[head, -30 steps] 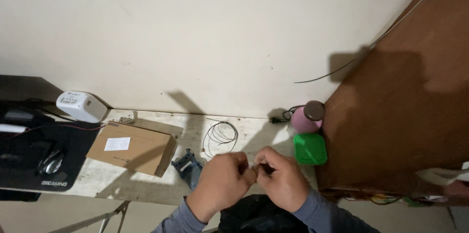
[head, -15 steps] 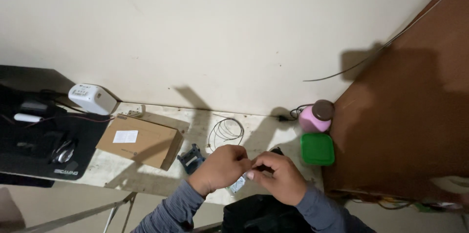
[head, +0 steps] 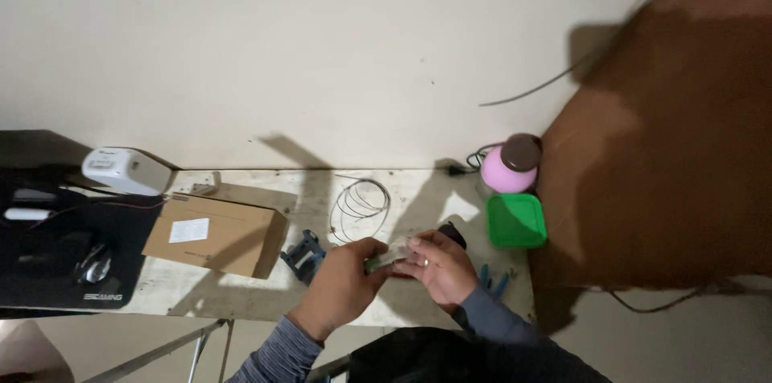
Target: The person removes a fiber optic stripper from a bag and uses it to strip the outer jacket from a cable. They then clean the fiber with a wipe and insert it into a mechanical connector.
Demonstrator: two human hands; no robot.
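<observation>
My left hand [head: 342,282] and my right hand [head: 441,268] meet over the near part of a pale table [head: 418,206]. Between their fingertips they pinch a small clear packet with something greenish inside [head: 388,257]. Both hands grip it, the left from the left end and the right from the right end. A coil of thin dark wire [head: 359,200] lies on the table just beyond the hands. A small dark blue part [head: 303,254] sits to the left of my left hand.
A brown cardboard box [head: 217,234] lies left of the hands. Further left are a white device [head: 127,172], a black mat [head: 56,246] and a mouse [head: 92,265]. A green square container [head: 515,221] and a pink bottle [head: 510,166] stand at the right by a brown panel [head: 667,150].
The view has shifted so the table sits higher and more to the right. My hands stayed together on the small packet and spread slightly apart.
</observation>
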